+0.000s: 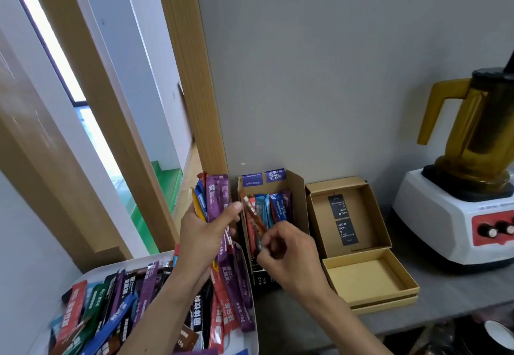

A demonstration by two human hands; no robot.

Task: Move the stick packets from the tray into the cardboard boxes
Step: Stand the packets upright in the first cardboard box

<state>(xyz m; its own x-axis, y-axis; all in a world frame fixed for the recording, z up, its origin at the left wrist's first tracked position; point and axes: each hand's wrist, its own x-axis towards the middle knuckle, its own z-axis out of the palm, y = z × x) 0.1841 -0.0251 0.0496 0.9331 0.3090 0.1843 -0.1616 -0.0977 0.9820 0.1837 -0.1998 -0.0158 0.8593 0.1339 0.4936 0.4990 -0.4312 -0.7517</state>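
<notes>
At the back edge of the table (445,301), the left hand (203,233) grips a packet bundle (216,198); the right hand (288,256) pinches a brown packet (253,214) over the cardboard box (301,201).

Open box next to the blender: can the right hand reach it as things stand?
Probably yes. The right hand, pinching a packet over the filled box, is right beside the open box; its top is open and nothing stands between. Left hand grips a bundle.
</notes>
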